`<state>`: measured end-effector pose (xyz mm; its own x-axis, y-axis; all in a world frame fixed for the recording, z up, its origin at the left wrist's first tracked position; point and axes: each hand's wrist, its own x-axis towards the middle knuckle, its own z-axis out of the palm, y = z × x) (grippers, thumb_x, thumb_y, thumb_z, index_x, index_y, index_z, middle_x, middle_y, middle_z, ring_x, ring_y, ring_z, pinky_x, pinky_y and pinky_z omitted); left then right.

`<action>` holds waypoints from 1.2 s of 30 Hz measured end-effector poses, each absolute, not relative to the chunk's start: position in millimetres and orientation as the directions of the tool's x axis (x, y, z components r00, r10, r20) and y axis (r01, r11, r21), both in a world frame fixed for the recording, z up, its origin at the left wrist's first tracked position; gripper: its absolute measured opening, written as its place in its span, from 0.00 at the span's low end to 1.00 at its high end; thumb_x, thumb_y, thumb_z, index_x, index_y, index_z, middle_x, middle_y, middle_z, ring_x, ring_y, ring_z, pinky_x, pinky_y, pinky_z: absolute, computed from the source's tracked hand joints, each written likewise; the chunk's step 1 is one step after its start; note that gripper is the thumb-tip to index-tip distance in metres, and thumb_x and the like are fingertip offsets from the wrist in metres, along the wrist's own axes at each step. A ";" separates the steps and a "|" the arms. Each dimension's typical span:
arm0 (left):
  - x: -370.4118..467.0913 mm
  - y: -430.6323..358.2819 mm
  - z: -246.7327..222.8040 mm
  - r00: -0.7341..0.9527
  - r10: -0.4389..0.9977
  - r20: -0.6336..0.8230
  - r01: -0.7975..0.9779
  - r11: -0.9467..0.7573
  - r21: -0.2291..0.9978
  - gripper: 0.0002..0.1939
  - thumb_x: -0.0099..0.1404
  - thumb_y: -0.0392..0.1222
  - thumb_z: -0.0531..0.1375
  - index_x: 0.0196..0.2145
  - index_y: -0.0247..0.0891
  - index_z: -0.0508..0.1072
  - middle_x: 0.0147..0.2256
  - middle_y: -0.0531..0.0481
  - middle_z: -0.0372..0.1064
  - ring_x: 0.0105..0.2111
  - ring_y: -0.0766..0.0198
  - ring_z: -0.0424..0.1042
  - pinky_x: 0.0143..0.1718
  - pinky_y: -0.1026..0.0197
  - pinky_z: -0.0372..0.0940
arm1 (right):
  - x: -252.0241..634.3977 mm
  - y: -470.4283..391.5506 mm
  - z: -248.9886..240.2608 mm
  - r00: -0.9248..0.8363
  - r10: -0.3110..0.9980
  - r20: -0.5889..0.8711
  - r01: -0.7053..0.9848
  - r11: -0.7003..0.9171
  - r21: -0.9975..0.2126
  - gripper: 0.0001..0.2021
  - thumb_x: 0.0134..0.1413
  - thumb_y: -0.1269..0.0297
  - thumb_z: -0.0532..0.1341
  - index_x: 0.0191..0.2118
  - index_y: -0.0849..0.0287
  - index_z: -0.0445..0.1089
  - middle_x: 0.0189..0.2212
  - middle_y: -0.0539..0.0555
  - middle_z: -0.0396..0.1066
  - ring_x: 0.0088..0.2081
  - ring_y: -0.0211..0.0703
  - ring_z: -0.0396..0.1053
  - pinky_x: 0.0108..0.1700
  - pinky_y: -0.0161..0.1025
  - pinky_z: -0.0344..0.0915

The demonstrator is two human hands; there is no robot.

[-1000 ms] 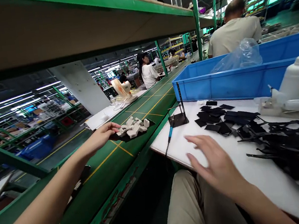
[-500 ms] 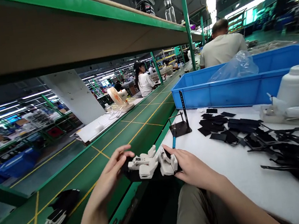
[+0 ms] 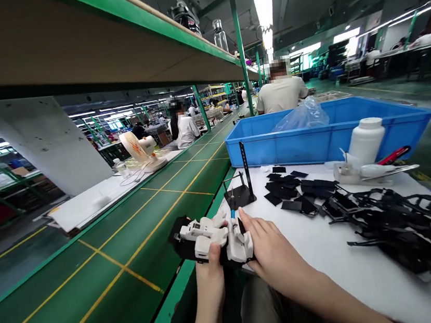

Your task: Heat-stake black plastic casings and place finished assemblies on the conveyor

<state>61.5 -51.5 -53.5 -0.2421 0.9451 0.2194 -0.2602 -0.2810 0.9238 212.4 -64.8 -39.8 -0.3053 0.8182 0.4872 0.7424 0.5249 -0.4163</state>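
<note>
A black-and-white plastic assembly [image 3: 205,238] is held in front of me, over the gap between the green belt and the white worktop. From its near side my left hand [image 3: 209,277] grips it, thumb up against a white part and the other fingers hidden beneath. My right hand [image 3: 271,246] closes around its right end, fingertips along the upper side. Just beyond it, a small black stand [image 3: 242,196] with an upright strip rests on the worktop. A thin blue-handled tool [image 3: 233,214] shows partly between the stand and the assembly.
Black flat pieces [image 3: 281,187] and tangled black plastic frames [image 3: 387,219] lie on the white worktop [image 3: 310,265]. Behind stand a blue bin [image 3: 272,149] and a white bottle [image 3: 369,140]. The green belt [image 3: 131,245] runs along my left, under a shelf [image 3: 139,50]. Co-workers sit farther off.
My left hand has gone from the assembly's left end to its near side and now grips it with the thumb on top. My view has turned right; the other assembly has mostly left the picture.
</note>
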 end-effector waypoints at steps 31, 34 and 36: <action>86.1 -39.2 -21.9 0.050 0.992 -0.112 -0.546 0.121 0.829 0.27 0.52 0.60 0.64 0.45 0.41 0.75 0.43 0.46 0.76 0.54 0.45 0.66 0.57 0.47 0.59 | 274.9 -76.9 -15.5 -0.331 0.780 0.531 0.506 0.621 -0.599 0.16 0.64 0.66 0.54 0.57 0.55 0.63 0.57 0.57 0.59 0.60 0.41 0.54 0.61 0.41 0.54; 84.3 -29.0 -17.4 -0.038 0.991 -0.125 -0.510 0.089 0.856 0.28 0.53 0.63 0.61 0.46 0.44 0.74 0.43 0.50 0.76 0.56 0.48 0.63 0.58 0.48 0.58 | 323.7 -80.9 -18.0 -0.158 0.805 0.572 0.711 0.495 -0.500 0.14 0.65 0.65 0.53 0.54 0.56 0.65 0.52 0.57 0.66 0.57 0.45 0.58 0.58 0.45 0.57; 74.8 -22.0 -18.9 -0.110 0.982 -0.151 -0.489 0.078 0.869 0.28 0.54 0.63 0.60 0.47 0.46 0.73 0.43 0.52 0.76 0.57 0.48 0.61 0.59 0.47 0.57 | 364.2 -88.1 -20.9 -0.051 0.828 0.558 0.848 0.331 -0.414 0.12 0.64 0.64 0.53 0.49 0.57 0.68 0.47 0.57 0.70 0.53 0.48 0.62 0.55 0.48 0.60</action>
<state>74.8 -22.0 -18.9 -0.1103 0.9824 -0.1507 -0.4894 0.0782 0.8685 364.2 -88.1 -20.9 -0.0511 0.8281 0.5583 0.8478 0.3314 -0.4140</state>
